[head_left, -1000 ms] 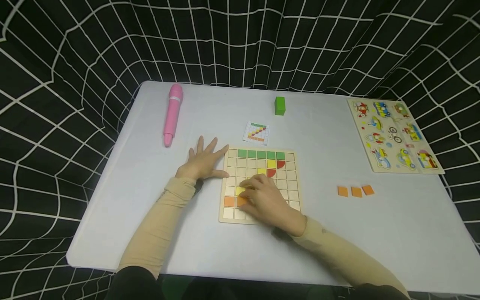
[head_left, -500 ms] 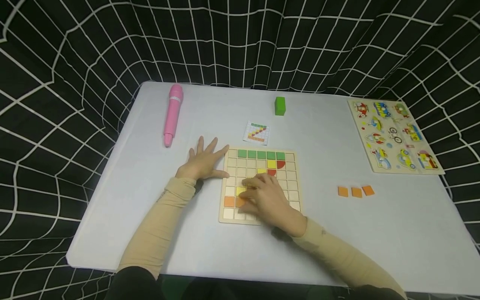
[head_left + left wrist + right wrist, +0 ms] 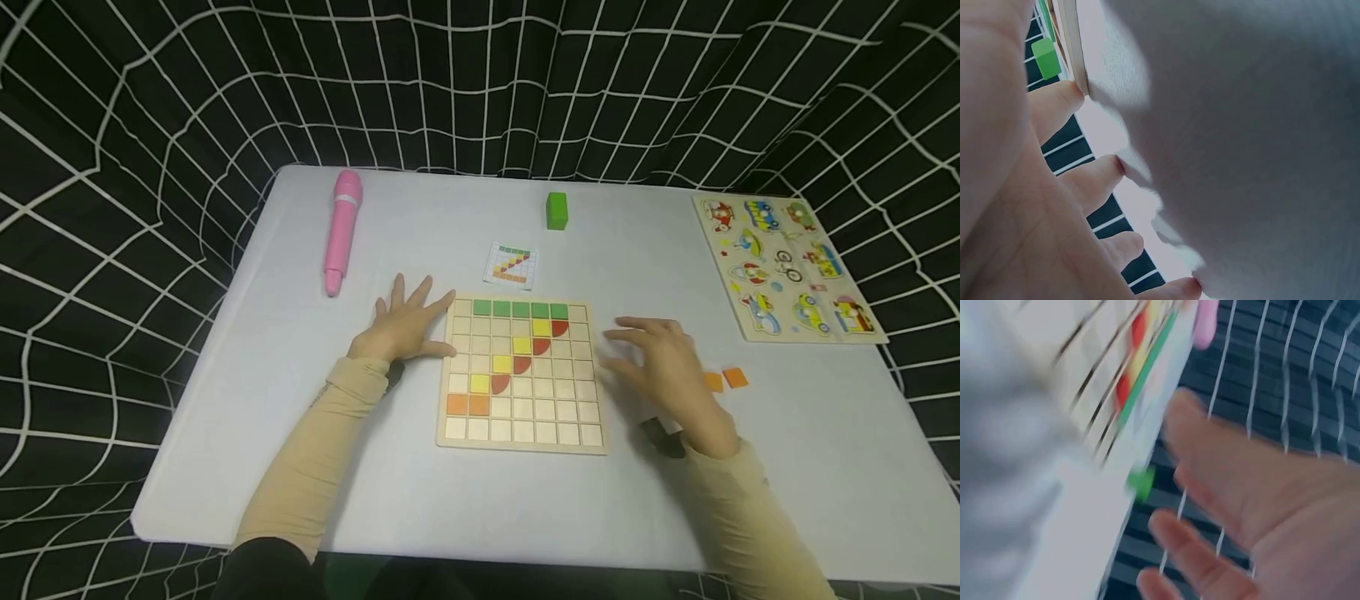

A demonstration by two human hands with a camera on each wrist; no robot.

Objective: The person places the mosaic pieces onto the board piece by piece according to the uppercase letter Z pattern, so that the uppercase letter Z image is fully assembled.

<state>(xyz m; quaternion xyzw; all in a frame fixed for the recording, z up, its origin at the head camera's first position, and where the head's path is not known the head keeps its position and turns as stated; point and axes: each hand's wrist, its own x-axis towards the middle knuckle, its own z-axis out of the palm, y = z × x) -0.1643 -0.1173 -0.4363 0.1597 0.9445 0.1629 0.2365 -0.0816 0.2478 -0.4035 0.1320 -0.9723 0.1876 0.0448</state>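
Note:
A wooden grid board (image 3: 525, 449) lies flat in the middle of the table. Along its top run several green tiles (image 3: 521, 310); yellow squares (image 3: 502, 364) and red quarter-round tiles (image 3: 521, 365) step down diagonally. Two orange tiles (image 3: 468, 405) sit side by side in the row above the bottom one. My left hand (image 3: 401, 331) rests spread beside the board, thumb and index finger touching its left edge. To the board's right, my right hand (image 3: 667, 375) hovers with loosely bent fingers and nothing visible in it. Nearby lie loose orange tiles (image 3: 736, 377), partly covered by that hand.
A small pattern card (image 3: 512, 266) lies behind the board, with a green block (image 3: 557, 211) farther back. At the far left is a pink microphone-shaped toy (image 3: 342, 233). A wooden picture puzzle (image 3: 787, 271) occupies the right rear of the table.
My right hand has left the orange tile on the board and moved right, toward the loose orange tiles. The lower board is uncovered now. My left hand has stayed in place.

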